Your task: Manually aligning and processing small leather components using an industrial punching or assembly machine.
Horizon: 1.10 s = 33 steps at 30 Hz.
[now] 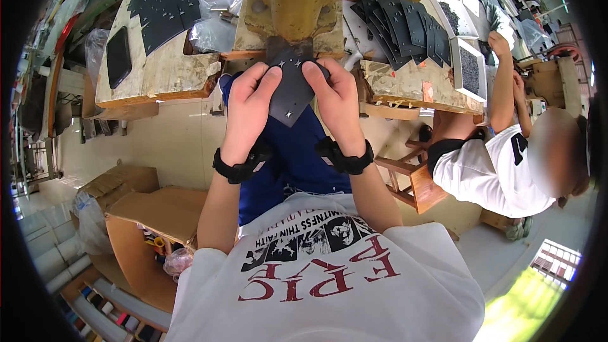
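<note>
A dark, flat piece of material (pixel 290 98) with a pointed lower end and silvery star-shaped studs is stretched between my two hands. My left hand (pixel 252 96) pinches its left edge, thumb on top. On the opposite edge, my right hand (pixel 334 94) grips the piece the same way. The upper end of the piece reaches under the yellow machine (pixel 307 12) in front of me, so that end is partly hidden. A black band is strapped round each of my wrists.
Left on the worktable (pixel 158 85) are studded dark pieces (pixel 166 9), a black phone (pixel 118 57) and a plastic bag (pixel 218 28). At right, more dark pieces (pixel 396 25) lie near a white tray (pixel 457 82) of small dark parts. Another person (pixel 484 174) sits there. A cardboard box (pixel 136 259) stands lower left.
</note>
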Each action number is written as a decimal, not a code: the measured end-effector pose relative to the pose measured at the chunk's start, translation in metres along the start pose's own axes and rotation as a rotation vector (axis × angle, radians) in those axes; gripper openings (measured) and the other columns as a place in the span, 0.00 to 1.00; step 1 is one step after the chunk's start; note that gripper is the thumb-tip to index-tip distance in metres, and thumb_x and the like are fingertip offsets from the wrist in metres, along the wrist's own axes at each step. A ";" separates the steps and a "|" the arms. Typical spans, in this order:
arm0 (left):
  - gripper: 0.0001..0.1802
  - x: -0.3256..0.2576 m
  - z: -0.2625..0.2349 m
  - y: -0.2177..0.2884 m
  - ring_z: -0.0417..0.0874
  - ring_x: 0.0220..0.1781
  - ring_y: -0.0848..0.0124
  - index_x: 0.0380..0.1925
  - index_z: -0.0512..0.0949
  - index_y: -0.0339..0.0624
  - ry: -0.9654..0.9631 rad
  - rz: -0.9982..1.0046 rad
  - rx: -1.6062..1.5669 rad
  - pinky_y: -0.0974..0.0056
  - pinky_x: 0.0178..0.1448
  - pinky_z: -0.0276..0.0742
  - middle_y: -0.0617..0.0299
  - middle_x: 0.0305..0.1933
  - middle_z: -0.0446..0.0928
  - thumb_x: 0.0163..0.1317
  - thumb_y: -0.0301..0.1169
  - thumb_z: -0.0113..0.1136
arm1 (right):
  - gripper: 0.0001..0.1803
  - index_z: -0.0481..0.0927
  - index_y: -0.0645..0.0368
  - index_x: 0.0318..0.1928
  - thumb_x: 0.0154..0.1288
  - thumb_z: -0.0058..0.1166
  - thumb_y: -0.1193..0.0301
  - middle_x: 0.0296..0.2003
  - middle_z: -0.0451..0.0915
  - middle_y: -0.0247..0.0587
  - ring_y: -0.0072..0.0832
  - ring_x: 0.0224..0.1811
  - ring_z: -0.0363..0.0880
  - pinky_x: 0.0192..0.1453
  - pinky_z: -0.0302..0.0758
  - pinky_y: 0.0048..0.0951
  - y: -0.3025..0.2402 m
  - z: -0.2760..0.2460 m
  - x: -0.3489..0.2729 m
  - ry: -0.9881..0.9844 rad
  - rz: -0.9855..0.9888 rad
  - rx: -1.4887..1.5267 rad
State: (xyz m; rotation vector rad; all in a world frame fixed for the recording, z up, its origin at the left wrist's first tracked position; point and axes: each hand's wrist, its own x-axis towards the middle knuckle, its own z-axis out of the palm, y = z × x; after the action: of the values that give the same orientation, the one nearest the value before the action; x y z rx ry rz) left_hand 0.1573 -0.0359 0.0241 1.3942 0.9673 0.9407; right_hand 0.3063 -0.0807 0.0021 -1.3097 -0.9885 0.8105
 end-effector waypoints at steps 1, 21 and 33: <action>0.18 0.002 0.000 -0.001 0.60 0.26 0.83 0.21 0.65 0.38 0.000 0.001 0.002 0.71 0.29 0.58 0.71 0.20 0.62 0.70 0.31 0.54 | 0.15 0.74 0.64 0.29 0.69 0.56 0.67 0.17 0.64 0.26 0.13 0.23 0.58 0.24 0.58 0.23 -0.002 0.001 0.001 0.001 -0.001 0.002; 0.17 0.011 -0.001 -0.009 0.62 0.25 0.85 0.22 0.72 0.38 0.018 -0.112 -0.156 0.74 0.30 0.59 0.75 0.21 0.67 0.69 0.34 0.55 | 0.18 0.77 0.66 0.27 0.69 0.55 0.64 0.18 0.67 0.25 0.12 0.23 0.62 0.26 0.60 0.21 -0.010 -0.002 0.012 -0.035 0.109 0.063; 0.16 0.006 -0.001 0.001 0.67 0.26 0.84 0.26 0.77 0.36 0.025 -0.199 -0.197 0.75 0.32 0.63 0.73 0.24 0.73 0.69 0.35 0.54 | 0.18 0.79 0.63 0.26 0.69 0.55 0.62 0.19 0.72 0.26 0.14 0.23 0.67 0.29 0.66 0.20 -0.014 -0.005 0.012 -0.076 0.219 0.103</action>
State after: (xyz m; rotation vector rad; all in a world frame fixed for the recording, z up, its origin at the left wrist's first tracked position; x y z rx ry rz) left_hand 0.1582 -0.0297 0.0250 1.1024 0.9846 0.8803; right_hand 0.3143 -0.0732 0.0180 -1.3204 -0.8601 1.0710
